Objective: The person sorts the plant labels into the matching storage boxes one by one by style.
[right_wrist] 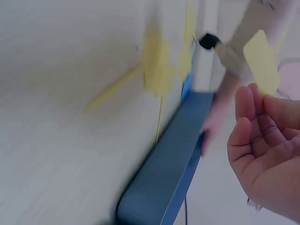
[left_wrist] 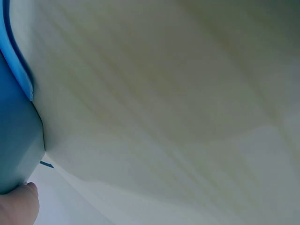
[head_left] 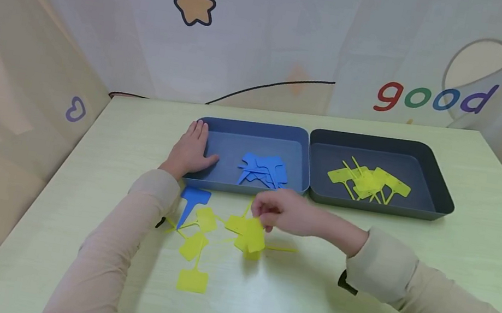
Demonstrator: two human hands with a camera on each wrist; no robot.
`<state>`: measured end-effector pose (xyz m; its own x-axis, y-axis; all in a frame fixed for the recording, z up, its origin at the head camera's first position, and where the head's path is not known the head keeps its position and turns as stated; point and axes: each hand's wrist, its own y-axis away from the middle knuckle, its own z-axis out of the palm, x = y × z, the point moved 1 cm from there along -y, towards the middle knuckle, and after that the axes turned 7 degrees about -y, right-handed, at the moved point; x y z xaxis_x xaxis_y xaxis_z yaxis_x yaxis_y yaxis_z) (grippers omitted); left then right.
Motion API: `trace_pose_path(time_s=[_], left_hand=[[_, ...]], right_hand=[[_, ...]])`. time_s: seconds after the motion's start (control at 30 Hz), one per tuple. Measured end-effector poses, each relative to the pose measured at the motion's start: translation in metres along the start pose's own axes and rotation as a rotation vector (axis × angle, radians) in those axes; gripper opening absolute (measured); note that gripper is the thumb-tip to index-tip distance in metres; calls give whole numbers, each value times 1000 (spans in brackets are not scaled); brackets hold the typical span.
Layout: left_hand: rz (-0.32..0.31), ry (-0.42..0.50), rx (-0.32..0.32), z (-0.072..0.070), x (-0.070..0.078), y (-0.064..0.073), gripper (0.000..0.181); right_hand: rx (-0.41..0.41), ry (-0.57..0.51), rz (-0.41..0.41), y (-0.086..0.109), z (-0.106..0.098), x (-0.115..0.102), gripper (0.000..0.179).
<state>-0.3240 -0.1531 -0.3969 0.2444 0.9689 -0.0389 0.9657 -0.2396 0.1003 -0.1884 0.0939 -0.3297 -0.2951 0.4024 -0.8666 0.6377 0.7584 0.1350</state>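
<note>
The work looks partway along: flat, plastic-looking blue T-shaped tags [head_left: 274,168] lie heaped in the blue rectangular tray [head_left: 253,143], and flat yellow T-shaped tags [head_left: 368,183] in the black rectangular tray [head_left: 322,160] beside it. One loose blue tag [head_left: 194,199] and several loose yellow tags [head_left: 192,281] are left on the pale surface [head_left: 305,309]. The right hand's [head_left: 288,212] grip pinches one thin yellow tag [right_wrist: 261,63] near them; the left hand [head_left: 189,152], unclenched, rests on the blue tray's left rim.

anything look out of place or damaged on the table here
Mildly: one blue tag lies on the table beside loose yellow tags, while the other visible blue tags sit inside the blue tray. I see no damage.
</note>
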Motion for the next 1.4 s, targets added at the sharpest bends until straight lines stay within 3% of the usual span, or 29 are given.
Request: trace_pose_path(time_s=[0.13, 0.27, 0.43, 0.6, 0.8, 0.97, 1.4], left_hand=[[-4, -5, 3, 0, 0, 0, 86], [1, -1, 1, 1, -1, -1, 87], [5, -1, 2, 1, -3, -3, 87], [5, 0, 4, 0, -3, -3, 87], [5, -2, -5, 0, -3, -2, 86], [5, 6, 2, 0, -2, -1, 86], [0, 13, 7, 1, -1, 0, 86]], right_hand=[[168, -176, 65, 10, -33, 12, 5], [385, -262, 159, 21, -67, 34, 11], [603, -321, 278, 41, -99, 64, 20], [740, -331, 366, 60, -121, 97, 23], [789, -332, 492, 74, -130, 128, 23], [789, -359, 573, 80, -133, 139, 25], [763, -374, 629, 77, -133, 147, 25]])
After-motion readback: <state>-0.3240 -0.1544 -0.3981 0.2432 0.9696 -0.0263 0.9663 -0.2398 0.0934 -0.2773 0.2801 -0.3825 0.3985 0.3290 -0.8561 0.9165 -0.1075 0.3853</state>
